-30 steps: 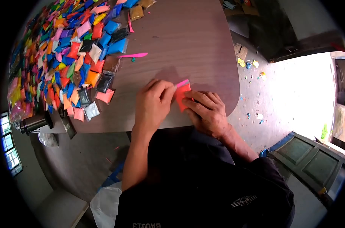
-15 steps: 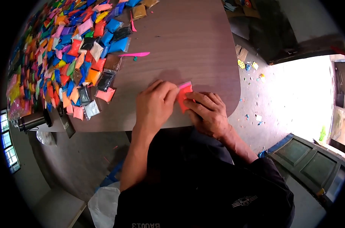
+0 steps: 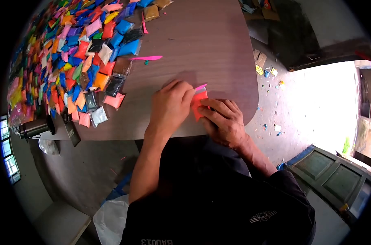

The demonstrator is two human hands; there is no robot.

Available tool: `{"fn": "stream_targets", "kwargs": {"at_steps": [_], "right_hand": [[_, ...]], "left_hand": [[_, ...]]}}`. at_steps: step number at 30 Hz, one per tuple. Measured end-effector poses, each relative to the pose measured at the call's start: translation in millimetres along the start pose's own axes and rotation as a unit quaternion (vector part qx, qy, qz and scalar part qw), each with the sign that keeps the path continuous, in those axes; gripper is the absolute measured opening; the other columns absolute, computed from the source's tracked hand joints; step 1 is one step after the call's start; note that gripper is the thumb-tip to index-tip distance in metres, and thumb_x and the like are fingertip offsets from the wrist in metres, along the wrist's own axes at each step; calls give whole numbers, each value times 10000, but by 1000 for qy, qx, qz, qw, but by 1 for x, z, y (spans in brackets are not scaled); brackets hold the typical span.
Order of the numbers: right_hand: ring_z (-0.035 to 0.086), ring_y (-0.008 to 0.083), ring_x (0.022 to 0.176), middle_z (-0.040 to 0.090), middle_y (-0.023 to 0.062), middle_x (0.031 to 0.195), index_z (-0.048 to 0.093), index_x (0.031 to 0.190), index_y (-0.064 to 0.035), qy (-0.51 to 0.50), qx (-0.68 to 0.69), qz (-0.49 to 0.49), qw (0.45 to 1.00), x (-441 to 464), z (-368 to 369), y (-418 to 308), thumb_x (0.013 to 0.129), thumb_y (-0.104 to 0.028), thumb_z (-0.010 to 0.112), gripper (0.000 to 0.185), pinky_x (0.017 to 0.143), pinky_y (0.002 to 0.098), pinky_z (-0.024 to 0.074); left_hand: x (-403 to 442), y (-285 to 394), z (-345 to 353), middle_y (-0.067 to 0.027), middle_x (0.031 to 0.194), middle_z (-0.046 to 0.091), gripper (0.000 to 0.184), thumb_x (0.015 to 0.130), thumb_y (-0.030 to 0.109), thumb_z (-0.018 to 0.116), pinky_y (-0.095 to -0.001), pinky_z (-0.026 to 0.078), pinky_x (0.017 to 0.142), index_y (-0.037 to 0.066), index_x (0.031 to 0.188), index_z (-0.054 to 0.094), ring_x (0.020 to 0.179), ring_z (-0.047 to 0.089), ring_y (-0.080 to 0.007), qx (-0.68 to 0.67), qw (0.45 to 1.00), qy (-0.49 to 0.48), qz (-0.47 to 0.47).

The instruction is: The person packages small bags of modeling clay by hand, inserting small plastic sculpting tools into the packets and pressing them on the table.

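Observation:
A small red packet (image 3: 199, 102) with a clear top edge lies between my hands near the table's front edge. My right hand (image 3: 224, 122) grips its right side, fingers bent over it. At the packet's top left, the fingers of my left hand (image 3: 172, 104) are pinched on a thin pink strip (image 3: 200, 87), which lies across the packet's clear end. It could be a pink plastic knife; its left part is hidden by the fingers.
Many coloured packets (image 3: 87, 65) cover the left of the table (image 3: 210, 41). Right of them lie two pink plastic knives (image 3: 146, 58) (image 3: 144, 25). A dark metal flask (image 3: 35, 128) is at the left edge. Scraps dot the floor at right.
The pink strip now sticks up at an angle from the packet's clear end, where half a second ago it lay flat along it. My left hand has shifted slightly right; my right hand keeps its hold.

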State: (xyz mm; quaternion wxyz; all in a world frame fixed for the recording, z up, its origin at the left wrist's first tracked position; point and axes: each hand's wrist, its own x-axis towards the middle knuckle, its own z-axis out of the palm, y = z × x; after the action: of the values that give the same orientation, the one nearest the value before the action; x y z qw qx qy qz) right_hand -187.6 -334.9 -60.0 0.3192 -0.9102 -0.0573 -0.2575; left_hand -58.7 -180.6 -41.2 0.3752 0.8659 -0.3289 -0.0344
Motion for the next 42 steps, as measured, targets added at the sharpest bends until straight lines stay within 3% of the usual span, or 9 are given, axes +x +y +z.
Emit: {"fn": "stream_targets", "kwargs": {"at_steps": [7, 16, 18, 29, 33, 35, 38, 40, 42], "right_hand": [[701, 287, 985, 725, 73, 1177, 747, 1055, -81, -19, 8, 1, 1000, 1, -1, -2, 714, -26, 812, 352, 834, 406, 546], [704, 289, 995, 727, 72, 1177, 753, 1045, -77, -18, 16, 7, 1000, 2, -3, -3, 705, -21, 816, 350, 832, 404, 546], [704, 289, 1000, 728, 72, 1174, 757, 1042, -77, -20, 18, 15, 1000, 1, -3, -3, 702, -20, 818, 350, 837, 405, 546], [705, 290, 1012, 727, 76, 1165, 770, 1045, -87, -30, 19, 24, 999, 3, -3, -6, 692, -27, 842, 364, 850, 410, 549], [706, 293, 1014, 726, 78, 1164, 771, 1048, -86, -29, 18, 28, 999, 1, -3, -4, 685, -36, 852, 375, 857, 413, 552], [706, 293, 1014, 725, 77, 1164, 771, 1049, -85, -29, 23, 24, 999, 1, -2, -3, 682, -38, 854, 379, 859, 414, 553], [678, 227, 910, 703, 15, 1138, 754, 1040, -118, 0, 6, 0, 1000, 2, 0, -1, 723, -66, 829, 330, 761, 360, 509], [708, 294, 1000, 726, 83, 1160, 771, 1049, -86, -22, 16, 13, 1000, 1, -2, -2, 678, -34, 856, 384, 850, 415, 560], [707, 297, 996, 726, 84, 1158, 770, 1049, -86, -23, 12, 11, 1000, 2, -2, -3, 678, -34, 857, 385, 851, 413, 563]], "left_hand": [[-38, 4, -6, -127, 833, 702, 113, 895, 97, 768, -434, 547, 660, 51, 874, 667, 773, 676, -364, -49, 997, 36, -48], [-35, -7, -13, -145, 832, 712, 99, 938, 70, 755, -355, 529, 655, -6, 921, 694, 698, 688, -265, -57, 992, 55, -93], [-43, 5, -16, -142, 824, 688, 97, 902, 66, 769, -415, 549, 649, 39, 897, 676, 714, 684, -345, -94, 988, 58, -107], [-35, -12, -3, -149, 843, 693, 102, 918, 77, 738, -442, 532, 630, 38, 891, 648, 743, 671, -405, -24, 993, 85, -73], [-41, 4, -13, -134, 828, 700, 98, 902, 82, 767, -431, 532, 616, 46, 893, 676, 694, 677, -371, -74, 989, 89, -95], [-47, 17, -14, -143, 854, 728, 80, 933, 74, 760, -347, 540, 660, 10, 931, 712, 701, 694, -258, -70, 990, 68, -99], [-47, 0, 1, -151, 831, 709, 91, 930, 72, 762, -363, 532, 647, 5, 918, 702, 685, 680, -276, -66, 994, 71, -57], [-40, -5, 2, -162, 869, 708, 89, 926, 100, 733, -451, 555, 682, 39, 893, 678, 787, 681, -401, -64, 993, 57, -81], [-34, -8, 0, -162, 869, 707, 86, 927, 97, 730, -453, 553, 676, 38, 893, 677, 777, 678, -405, -44, 994, 64, -80]]}}
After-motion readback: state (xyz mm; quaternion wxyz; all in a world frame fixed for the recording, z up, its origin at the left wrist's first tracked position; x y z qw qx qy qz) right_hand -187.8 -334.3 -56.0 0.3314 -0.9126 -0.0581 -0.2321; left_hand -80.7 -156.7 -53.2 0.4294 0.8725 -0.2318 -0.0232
